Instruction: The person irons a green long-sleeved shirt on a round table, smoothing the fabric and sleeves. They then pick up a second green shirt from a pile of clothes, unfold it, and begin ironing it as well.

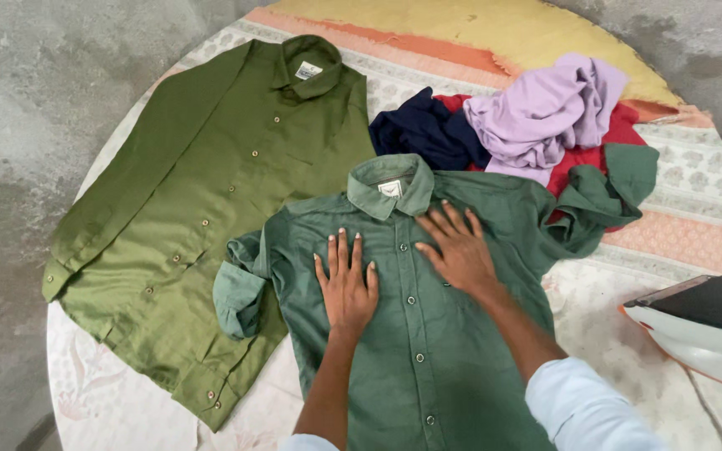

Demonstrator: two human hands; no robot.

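Both hands, left [346,284] and right [456,247], press flat on dark green shirt [428,351].

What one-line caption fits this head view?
Left hand and right hand pressed flat on a dark green shirt beside an olive shirt.

Both hands, left hand [346,284] and right hand [458,248], flat on dark green shirt [428,351]. Left flank blocked: olive shirt [202,200] overlaps its sleeve. Beyond collar: heap of navy, lilac, red clothes [536,125] bars passage. Right flank: bare patterned cloth [603,309], passable up to iron [704,330] at edge. Near-left corner of cloth open.
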